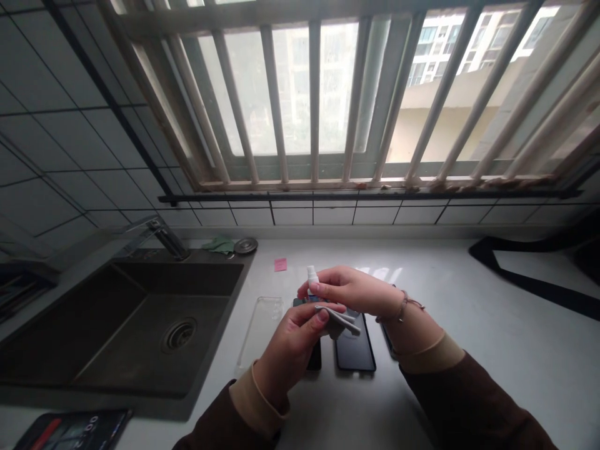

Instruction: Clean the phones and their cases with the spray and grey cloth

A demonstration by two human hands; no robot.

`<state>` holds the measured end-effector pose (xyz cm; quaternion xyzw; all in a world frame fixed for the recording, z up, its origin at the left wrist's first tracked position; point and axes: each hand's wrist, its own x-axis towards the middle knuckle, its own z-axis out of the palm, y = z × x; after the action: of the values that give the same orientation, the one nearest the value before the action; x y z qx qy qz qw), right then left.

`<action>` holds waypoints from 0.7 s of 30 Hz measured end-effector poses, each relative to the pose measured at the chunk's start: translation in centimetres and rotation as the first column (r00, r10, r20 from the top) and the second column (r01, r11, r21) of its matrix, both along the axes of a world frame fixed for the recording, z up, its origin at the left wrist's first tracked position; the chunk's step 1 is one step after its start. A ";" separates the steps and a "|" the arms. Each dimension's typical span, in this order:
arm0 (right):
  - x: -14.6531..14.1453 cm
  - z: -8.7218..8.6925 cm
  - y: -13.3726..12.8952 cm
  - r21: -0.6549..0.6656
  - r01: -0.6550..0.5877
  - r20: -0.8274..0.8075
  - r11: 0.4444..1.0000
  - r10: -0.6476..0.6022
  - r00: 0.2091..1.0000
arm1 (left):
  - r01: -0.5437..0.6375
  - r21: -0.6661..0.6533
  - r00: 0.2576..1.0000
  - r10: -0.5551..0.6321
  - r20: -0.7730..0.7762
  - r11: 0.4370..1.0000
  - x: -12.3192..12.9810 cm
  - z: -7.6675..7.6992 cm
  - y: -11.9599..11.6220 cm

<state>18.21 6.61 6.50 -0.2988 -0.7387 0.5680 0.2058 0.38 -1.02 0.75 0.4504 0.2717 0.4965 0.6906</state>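
My left hand pinches a folded grey cloth over the counter. Just above it, my right hand has its fingers wrapped round a small bottle with a white spray top. Below the cloth lies a dark phone, partly covered by my left hand. Right of it is a dark phone or case, flat on the counter. A clear phone case lies left of my left hand. Another dark flat object shows partly beneath my right wrist.
A dark sink with a faucet is at the left, a green cloth and metal strainer behind it. A pink note lies on the counter. A black strap is at the right; a dark package sits front left.
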 end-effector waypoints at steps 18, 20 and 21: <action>2.1 -3.6 -5.1 0.179 0.616 0.018 0.767 -0.629 0.777 | -0.161 -0.225 0.987 0.163 -0.012 0.961 0.4 -0.8 1.2; 1.9 -4.5 -5.3 0.058 0.630 0.046 0.774 -0.632 0.773 | -0.126 -0.231 0.992 0.126 -0.014 0.965 0.5 -0.7 1.2; 1.8 -4.9 -5.3 -0.010 0.633 0.055 0.774 -0.632 0.773 | -0.117 -0.236 0.993 0.115 -0.019 0.965 0.6 -0.6 1.1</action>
<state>20.03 1.28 1.60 -0.5460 -0.5921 0.4688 0.3627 0.95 0.12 0.11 0.3492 0.3566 0.4989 0.7085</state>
